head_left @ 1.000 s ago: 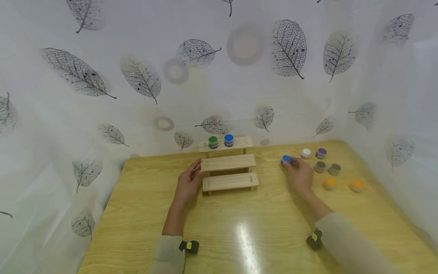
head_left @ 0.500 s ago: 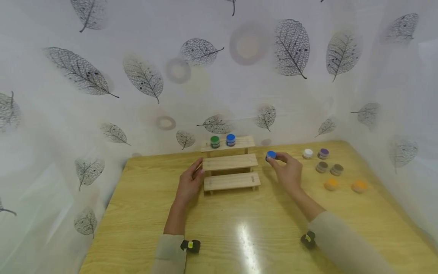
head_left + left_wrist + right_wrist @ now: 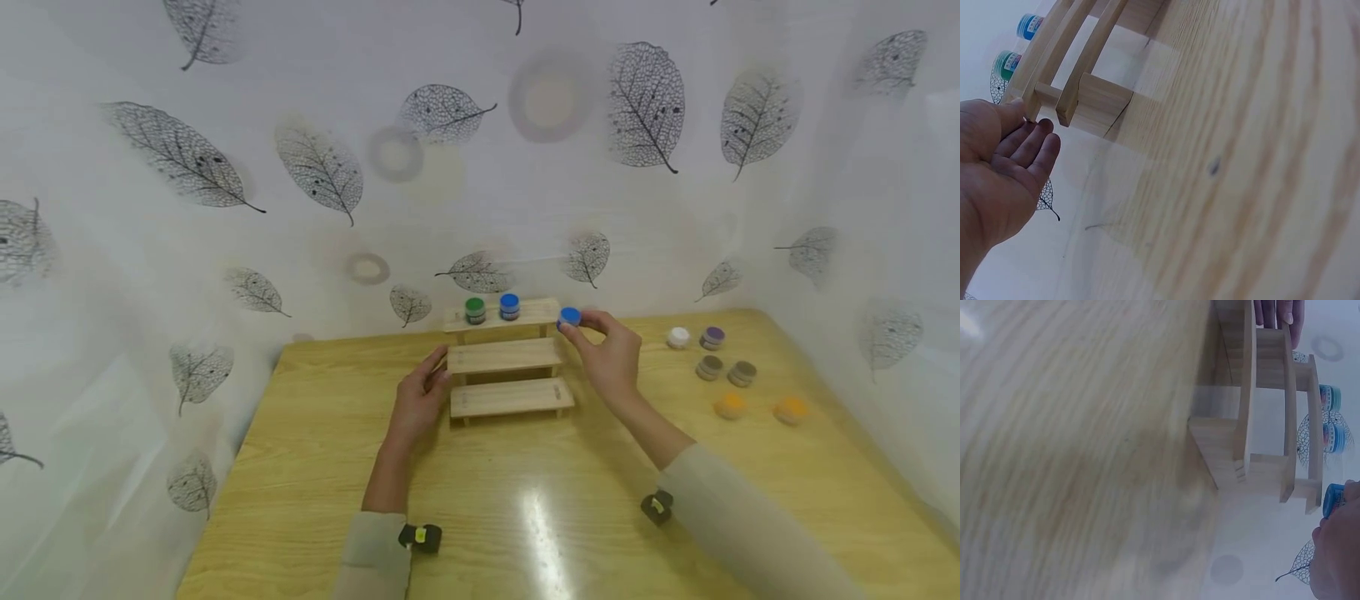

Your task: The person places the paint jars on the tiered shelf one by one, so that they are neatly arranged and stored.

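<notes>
A three-tier wooden display stand [image 3: 504,356] stands against the back of the table. My left hand [image 3: 420,402] is at its left end; in the left wrist view the thumb and curled fingers grip the end of a tier. My right hand [image 3: 611,354] pinches a small paint jar with a blue lid [image 3: 569,317] between thumb and fingers, at the right end of the top tier. Whether its base touches the wood cannot be told. On that tier stand a green-lidded jar [image 3: 475,311] and another blue-lidded jar [image 3: 509,307]. Both lower tiers are bare.
On the table's right lie more jars: a white-lidded one [image 3: 678,337], a purple-lidded one [image 3: 712,337], two dark greyish ones [image 3: 708,367] and two orange-lidded ones [image 3: 731,406]. A leaf-patterned white sheet [image 3: 450,192] hangs close behind the stand and along the sides.
My right hand has carried the blue-lidded jar leftward and up, from beside the other jars to the top tier's right end. The left hand has stayed at the stand.
</notes>
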`<state>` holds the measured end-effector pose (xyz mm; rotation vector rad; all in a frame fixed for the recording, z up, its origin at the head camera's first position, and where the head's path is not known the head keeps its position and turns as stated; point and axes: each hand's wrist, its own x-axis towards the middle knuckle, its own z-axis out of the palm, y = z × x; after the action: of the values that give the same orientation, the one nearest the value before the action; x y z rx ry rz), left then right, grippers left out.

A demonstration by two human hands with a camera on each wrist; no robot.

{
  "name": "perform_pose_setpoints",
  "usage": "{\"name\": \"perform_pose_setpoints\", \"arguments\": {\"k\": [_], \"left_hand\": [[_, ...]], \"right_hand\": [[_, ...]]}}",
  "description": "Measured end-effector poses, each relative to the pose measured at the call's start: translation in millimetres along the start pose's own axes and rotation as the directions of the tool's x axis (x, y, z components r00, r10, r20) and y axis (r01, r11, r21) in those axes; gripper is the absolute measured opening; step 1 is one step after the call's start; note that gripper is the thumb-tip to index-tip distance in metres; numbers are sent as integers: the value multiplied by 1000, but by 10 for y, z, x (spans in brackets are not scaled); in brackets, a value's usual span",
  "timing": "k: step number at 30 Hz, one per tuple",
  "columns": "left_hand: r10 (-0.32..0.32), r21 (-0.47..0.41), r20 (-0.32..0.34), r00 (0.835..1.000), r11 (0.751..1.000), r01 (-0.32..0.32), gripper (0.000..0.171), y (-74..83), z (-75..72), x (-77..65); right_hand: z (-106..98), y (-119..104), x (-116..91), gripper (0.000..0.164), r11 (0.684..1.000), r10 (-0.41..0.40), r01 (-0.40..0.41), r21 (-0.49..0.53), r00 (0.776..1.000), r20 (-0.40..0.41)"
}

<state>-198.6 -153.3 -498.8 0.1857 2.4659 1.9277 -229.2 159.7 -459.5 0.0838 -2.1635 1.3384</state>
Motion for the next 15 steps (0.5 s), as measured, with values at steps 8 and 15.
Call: {"name": "perform_pose_setpoints", "arguments": {"k": [8, 15], "left_hand": [[15, -18, -10, 1000, 1000, -15, 52, -8, 6, 11], [25, -11, -8, 1000, 1000, -25, 52, 4, -1, 1]], "right_hand": [[163, -112, 107, 31, 1000, -21, 21, 13, 1000, 6], [293, -132, 175, 32, 1000, 2, -3, 16, 999, 33]]}}
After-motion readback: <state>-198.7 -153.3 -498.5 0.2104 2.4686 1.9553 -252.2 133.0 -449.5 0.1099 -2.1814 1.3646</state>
